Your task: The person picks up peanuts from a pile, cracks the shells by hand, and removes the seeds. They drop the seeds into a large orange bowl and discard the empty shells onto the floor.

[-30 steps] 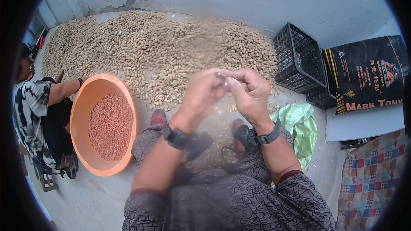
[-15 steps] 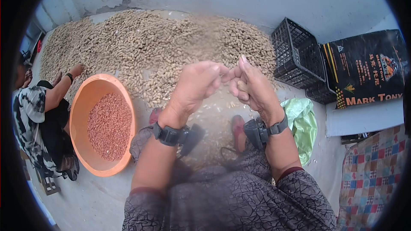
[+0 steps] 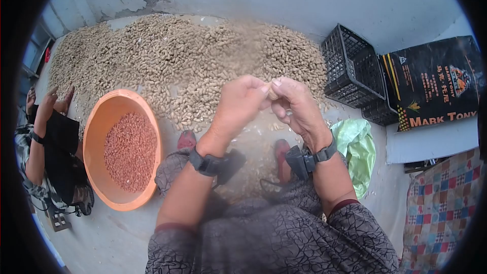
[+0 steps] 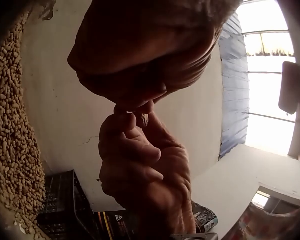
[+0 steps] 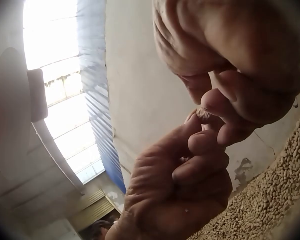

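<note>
Above the floor, both hands meet at a single peanut [image 3: 273, 94]. The right hand [image 3: 300, 107] pinches it between thumb and fingers, its other fingers curled. Fingertips of the left hand [image 3: 238, 102] also pinch the peanut from the other side. In the right wrist view the shell of the peanut [image 5: 203, 115] shows between the fingertips; in the left wrist view the peanut [image 4: 143, 120] is dark and partly covered. A wide heap of unshelled peanuts [image 3: 177, 56] lies beyond the hands. To the left stands an orange basin [image 3: 95, 137] holding reddish kernels [image 3: 131, 152].
Black plastic crates [image 3: 353, 71] and a black printed sack [image 3: 436, 86] stand at the right, with a green bag [image 3: 355, 147] nearer. A patterned cloth [image 3: 439, 213] hangs at lower right. Another person [image 3: 50, 142] sits left of the basin, hands raised near the heap.
The hands drew slightly apart, then came back together at the fingertips, now around a peanut. The other person's arm reached to the heap, then pulled back from it.
</note>
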A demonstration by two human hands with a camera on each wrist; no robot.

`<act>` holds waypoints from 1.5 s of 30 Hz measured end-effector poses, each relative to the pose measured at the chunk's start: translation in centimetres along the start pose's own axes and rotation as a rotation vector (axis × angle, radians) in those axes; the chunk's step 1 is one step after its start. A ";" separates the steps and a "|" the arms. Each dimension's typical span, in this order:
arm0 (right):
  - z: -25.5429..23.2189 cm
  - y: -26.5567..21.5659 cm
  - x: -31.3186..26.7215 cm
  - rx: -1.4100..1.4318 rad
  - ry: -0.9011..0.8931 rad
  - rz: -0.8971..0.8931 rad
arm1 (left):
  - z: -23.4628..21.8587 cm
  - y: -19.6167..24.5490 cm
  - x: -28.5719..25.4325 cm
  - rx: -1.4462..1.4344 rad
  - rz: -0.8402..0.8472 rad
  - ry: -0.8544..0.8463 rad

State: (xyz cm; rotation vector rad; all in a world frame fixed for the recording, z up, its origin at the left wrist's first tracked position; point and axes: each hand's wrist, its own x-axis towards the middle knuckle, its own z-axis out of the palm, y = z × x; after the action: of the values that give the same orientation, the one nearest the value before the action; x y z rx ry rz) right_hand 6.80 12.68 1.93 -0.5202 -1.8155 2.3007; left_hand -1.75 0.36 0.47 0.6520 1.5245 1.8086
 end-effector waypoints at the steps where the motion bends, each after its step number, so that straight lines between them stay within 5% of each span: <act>1: 0.0 0.1 0.0 -0.001 -0.003 -0.003 | -0.1 -0.2 0.1 -0.070 0.002 0.032; 9: -0.4 1.0 0.4 0.289 -0.034 0.013 | 0.4 -1.0 0.1 -0.224 0.088 0.018; 19: 0.6 0.3 -0.1 -0.020 0.050 -0.121 | 0.3 -0.5 -0.2 -0.429 0.077 -0.118; 27: 0.5 0.1 -0.4 0.014 -0.064 0.020 | 1.4 -0.2 -1.1 -0.538 -0.036 -0.197; 29: 0.3 0.5 -0.1 0.039 -0.048 0.045 | 1.1 -1.6 -0.8 -1.066 -0.222 -0.262; 30: 0.2 0.8 0.1 0.063 -0.032 0.069 | 1.2 -2.1 -0.7 -1.067 -0.223 -0.261; 36: 0.5 1.7 0.7 0.022 0.031 0.052 | 1.5 -1.9 -0.6 -1.086 -0.411 0.054; 38: 0.6 1.1 0.7 0.013 0.033 0.043 | 0.9 -2.0 -0.5 -1.088 -0.345 -0.085; 43: 0.9 -0.1 0.0 -0.006 -0.010 0.017 | 1.5 -0.2 -1.3 -0.796 -0.054 -0.112; 45: 1.1 -1.2 -0.5 0.085 -0.154 0.041 | 1.6 0.0 -1.4 -0.708 0.018 -0.129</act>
State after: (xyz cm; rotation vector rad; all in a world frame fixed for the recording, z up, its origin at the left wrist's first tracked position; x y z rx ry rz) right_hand 6.75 11.83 3.36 -0.3803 -1.7768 2.4962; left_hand 0.35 0.36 0.88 0.4138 0.7061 2.0914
